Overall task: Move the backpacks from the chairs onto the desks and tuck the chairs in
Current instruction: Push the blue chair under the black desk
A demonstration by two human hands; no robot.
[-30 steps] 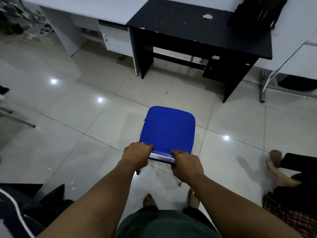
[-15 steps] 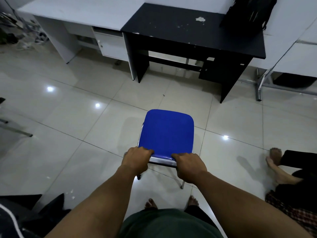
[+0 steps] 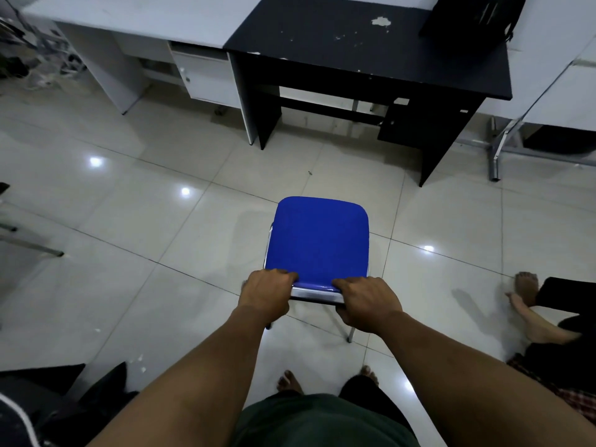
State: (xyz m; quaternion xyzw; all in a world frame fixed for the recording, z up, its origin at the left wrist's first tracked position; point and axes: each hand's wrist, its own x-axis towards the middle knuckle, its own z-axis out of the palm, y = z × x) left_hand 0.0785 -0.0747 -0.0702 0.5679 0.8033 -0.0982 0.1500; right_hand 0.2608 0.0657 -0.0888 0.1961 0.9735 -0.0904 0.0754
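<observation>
Your left hand (image 3: 266, 296) and your right hand (image 3: 367, 303) both hold the back edge of the blue chair (image 3: 319, 241). Your fingers are curled tight over its shiny metal rail, one grip at each back corner. The chair stands on the tile floor (image 3: 145, 237), out in the open and well apart from the black counter (image 3: 371, 50). The seat has nothing on it.

A black backpack (image 3: 471, 16) sits on the far right end of the black counter. The gap under that counter is straight ahead of the chair. A crossbar and a dark side cupboard (image 3: 416, 124) sit low in that gap.

A white counter (image 3: 129, 19) with a small drawer box (image 3: 206, 75) stands to the left, touching the black one. Another white counter (image 3: 561, 91) with metal legs is on the right.

Someone's bare feet (image 3: 529, 298) rest on the floor near your right arm, beside the chair's path. Dark bags (image 3: 48, 404) lie by your left arm.
</observation>
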